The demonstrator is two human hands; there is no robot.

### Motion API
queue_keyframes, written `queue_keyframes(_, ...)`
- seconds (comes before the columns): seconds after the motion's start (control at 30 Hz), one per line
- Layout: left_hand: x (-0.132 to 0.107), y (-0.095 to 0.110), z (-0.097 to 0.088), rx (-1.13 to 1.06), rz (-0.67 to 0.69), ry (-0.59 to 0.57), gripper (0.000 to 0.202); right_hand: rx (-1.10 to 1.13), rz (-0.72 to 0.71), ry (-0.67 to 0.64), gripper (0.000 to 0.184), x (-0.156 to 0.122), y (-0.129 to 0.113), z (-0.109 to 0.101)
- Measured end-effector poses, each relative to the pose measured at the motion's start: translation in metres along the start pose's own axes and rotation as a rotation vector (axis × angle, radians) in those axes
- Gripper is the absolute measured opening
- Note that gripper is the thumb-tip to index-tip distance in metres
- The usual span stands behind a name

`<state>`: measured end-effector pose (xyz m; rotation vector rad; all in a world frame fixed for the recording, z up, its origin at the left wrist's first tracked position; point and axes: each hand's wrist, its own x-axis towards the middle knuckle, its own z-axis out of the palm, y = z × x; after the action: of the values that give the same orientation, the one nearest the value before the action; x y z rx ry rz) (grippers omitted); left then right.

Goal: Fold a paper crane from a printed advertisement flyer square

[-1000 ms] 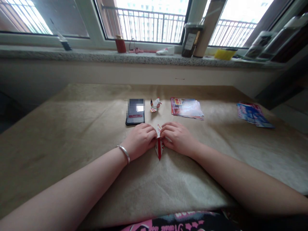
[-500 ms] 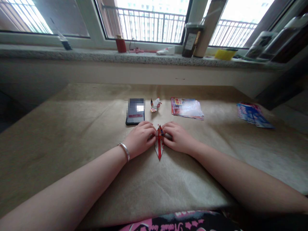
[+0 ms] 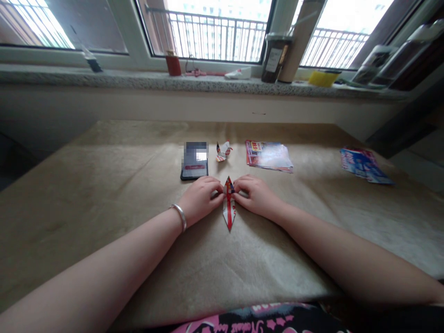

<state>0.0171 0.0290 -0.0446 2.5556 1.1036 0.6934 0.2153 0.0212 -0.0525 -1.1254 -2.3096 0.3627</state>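
Note:
A folded paper, narrow and diamond-shaped with a red stripe down its middle, lies on the table between my hands. My left hand, with a silver bangle at the wrist, pinches its left edge between thumb and fingers. From the other side, my right hand grips the right edge in the same way. The paper's upper tip points away from me and its lower tip towards me. Just beyond the hands stands a small folded paper crane, white with red and dark patches.
Left of the crane lies a phone with a lit screen. A stack of printed leaflets is to the right, and blue leaflets lie farther right. Jars and small items line the stone windowsill behind the table.
The upper end of the folded paper now shows flatter and more fully as a point. My fingers have drawn slightly apart from its top, still pinching the sides.

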Motion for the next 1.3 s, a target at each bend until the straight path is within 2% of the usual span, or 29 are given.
queue_keyframes(0.37,0.002,0.002,0.0,0.077,-0.008,-0.045,0.006,-0.001,0.027,0.004,0.002,0.002,0.0,0.0)
queue_keyframes(0.57,0.001,0.0,0.002,0.081,-0.018,-0.025,0.005,-0.046,0.006,0.023,0.009,0.0,0.001,0.003)
queue_keyframes(1.07,-0.001,0.002,-0.003,0.135,-0.061,-0.061,0.012,-0.038,0.079,0.051,0.009,0.003,0.001,0.0)
queue_keyframes(1.17,-0.005,0.003,-0.005,0.174,-0.024,-0.08,0.015,-0.027,0.091,0.062,0.009,0.003,0.004,0.0)
queue_keyframes(1.3,-0.008,0.002,-0.008,0.195,0.101,-0.101,0.018,-0.032,0.134,0.069,0.01,0.003,0.006,0.0)
